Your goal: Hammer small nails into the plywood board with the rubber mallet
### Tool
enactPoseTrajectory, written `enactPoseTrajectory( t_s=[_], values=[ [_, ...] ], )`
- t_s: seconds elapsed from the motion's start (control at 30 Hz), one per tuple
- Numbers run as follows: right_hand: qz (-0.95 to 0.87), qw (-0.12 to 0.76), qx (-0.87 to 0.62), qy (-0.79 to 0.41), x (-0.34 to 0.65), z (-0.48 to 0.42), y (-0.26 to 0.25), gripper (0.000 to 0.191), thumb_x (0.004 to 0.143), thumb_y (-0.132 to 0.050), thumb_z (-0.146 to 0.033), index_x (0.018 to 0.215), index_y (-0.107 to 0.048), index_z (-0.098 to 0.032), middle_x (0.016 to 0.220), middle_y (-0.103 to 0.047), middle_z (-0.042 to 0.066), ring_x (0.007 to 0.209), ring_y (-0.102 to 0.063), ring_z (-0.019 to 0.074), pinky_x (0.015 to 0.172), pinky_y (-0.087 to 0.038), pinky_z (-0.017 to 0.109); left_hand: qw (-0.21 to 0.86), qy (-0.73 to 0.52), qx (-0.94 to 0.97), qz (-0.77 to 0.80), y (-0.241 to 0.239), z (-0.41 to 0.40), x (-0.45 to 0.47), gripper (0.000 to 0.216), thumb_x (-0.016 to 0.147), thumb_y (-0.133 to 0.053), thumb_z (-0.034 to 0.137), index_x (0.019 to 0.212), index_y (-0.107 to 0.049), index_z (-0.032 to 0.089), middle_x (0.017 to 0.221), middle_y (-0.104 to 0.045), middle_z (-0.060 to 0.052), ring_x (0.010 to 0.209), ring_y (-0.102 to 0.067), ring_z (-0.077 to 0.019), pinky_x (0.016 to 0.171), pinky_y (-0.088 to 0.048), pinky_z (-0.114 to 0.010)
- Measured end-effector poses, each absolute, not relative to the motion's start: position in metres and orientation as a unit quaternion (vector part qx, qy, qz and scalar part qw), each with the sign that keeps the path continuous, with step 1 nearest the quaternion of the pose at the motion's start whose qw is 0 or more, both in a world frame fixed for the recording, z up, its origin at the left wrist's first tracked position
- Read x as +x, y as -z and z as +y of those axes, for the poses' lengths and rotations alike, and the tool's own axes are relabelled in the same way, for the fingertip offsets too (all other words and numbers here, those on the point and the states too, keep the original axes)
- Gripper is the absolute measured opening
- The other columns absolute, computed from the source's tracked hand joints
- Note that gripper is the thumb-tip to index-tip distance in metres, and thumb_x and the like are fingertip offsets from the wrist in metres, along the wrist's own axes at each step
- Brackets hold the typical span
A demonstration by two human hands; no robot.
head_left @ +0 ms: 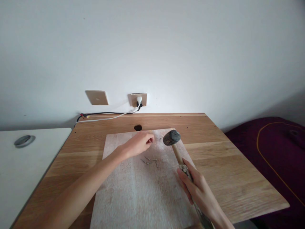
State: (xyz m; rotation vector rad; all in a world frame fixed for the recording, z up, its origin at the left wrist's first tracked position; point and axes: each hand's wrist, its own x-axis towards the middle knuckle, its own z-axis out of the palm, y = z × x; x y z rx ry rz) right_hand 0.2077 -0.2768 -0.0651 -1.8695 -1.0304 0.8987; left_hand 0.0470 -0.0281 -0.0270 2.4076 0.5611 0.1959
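Tabletop [221, 171]: one board [128, 190], several nails [149, 163]; right hand [196, 183]: one mallet [177, 154]

Cannot see the fingertips of the left hand [143, 140], curled under and turned away, nor tell of anything pinched between them; cannot identify the small dark speck [160, 139] just beside, nor make out heads or points on the thin metal pieces [149, 162]. Cannot follow the handle of the mallet [176, 153] inside the right hand [195, 181] or past the bottom edge, likewise cutting off the pale board [128, 200] and both forearms [81, 186]. Cannot trace the white tabletop [21, 175] beyond the left edge, the purple cover [240, 140] beyond the right, or the socket [144, 99] behind the plug [139, 100].
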Motion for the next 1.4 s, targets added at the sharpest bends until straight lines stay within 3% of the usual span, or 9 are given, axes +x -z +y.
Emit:
enactPoseTrajectory(
  t_s=[0.2,0.37,0.63,0.87,1.07,1.3,1.4],
  values=[
    [-0.410,0.395,-0.743,-0.352,0.208,-0.277,0.067,0.066,0.106,-0.050,-0.063,0.151,-0.046,-0.015,0.047,-0.046,-0.012,0.038,-0.040,0.0103,0.041,-0.034,0.020,0.233,-0.094,0.947,0.199,0.045,-0.012,0.067,0.030,0.085,-0.056,-0.003,0.090,-0.078,0.016,0.101,-0.078,-0.010,0.099,-0.074,-0.0212,0.090,-0.054,-0.028],
    [-0.400,0.387,-0.743,-0.370,0.207,-0.279,0.066,0.067,0.106,-0.049,-0.064,0.150,-0.046,-0.013,0.047,-0.048,-0.011,0.037,-0.043,0.0112,0.039,-0.033,0.020,0.238,-0.087,0.949,0.187,0.042,-0.013,0.074,0.034,0.084,-0.055,-0.005,0.097,-0.078,0.016,0.095,-0.080,-0.010,0.093,-0.075,-0.0215,0.084,-0.054,-0.028],
    [-0.396,0.392,-0.741,-0.375,0.206,-0.279,0.064,0.065,0.105,-0.051,-0.061,0.149,-0.047,-0.014,0.048,-0.047,-0.011,0.038,-0.045,0.0112,0.039,-0.032,0.020,0.294,-0.116,0.928,0.197,0.050,-0.015,0.082,0.032,0.084,-0.057,-0.004,0.098,-0.079,0.016,0.089,-0.080,-0.009,0.085,-0.074,-0.0180,0.076,-0.050,-0.024],
    [-0.391,0.397,-0.734,-0.389,0.204,-0.270,0.064,0.069,0.105,-0.051,-0.062,0.152,-0.045,-0.012,0.050,-0.046,-0.011,0.037,-0.041,0.0105,0.037,-0.030,0.020,0.406,-0.196,0.856,0.254,0.069,-0.014,0.075,0.023,0.081,-0.067,-0.003,0.082,-0.079,0.016,0.083,-0.076,-0.002,0.072,-0.065,-0.0105,0.072,-0.046,-0.020],
    [-0.409,0.368,-0.742,-0.382,0.197,-0.254,0.045,0.068,0.102,-0.054,-0.061,0.147,-0.053,-0.010,0.048,-0.049,-0.009,0.037,-0.044,0.0118,0.039,-0.036,0.021,0.408,-0.238,0.840,0.265,0.077,-0.023,0.071,0.016,0.085,-0.073,0.003,0.089,-0.079,0.017,0.082,-0.072,-0.001,0.074,-0.062,-0.0105,0.073,-0.043,-0.021],
    [-0.415,0.359,-0.746,-0.377,0.192,-0.245,0.040,0.073,0.101,-0.051,-0.063,0.149,-0.052,-0.008,0.045,-0.048,-0.009,0.036,-0.044,0.0125,0.040,-0.037,0.022,0.394,-0.263,0.834,0.282,0.081,-0.023,0.069,0.012,0.084,-0.075,0.006,0.081,-0.072,0.017,0.087,-0.071,0.000,0.076,-0.063,-0.0103,0.073,-0.045,-0.021],
    [-0.415,0.362,-0.745,-0.375,0.192,-0.245,0.040,0.073,0.101,-0.051,-0.063,0.149,-0.053,-0.008,0.045,-0.048,-0.008,0.036,-0.044,0.0126,0.040,-0.038,0.022,0.419,-0.244,0.827,0.284,0.077,-0.022,0.069,0.014,0.084,-0.073,0.004,0.089,-0.074,0.018,0.081,-0.072,0.001,0.073,-0.063,-0.0098,0.072,-0.046,-0.020]
  ],
)
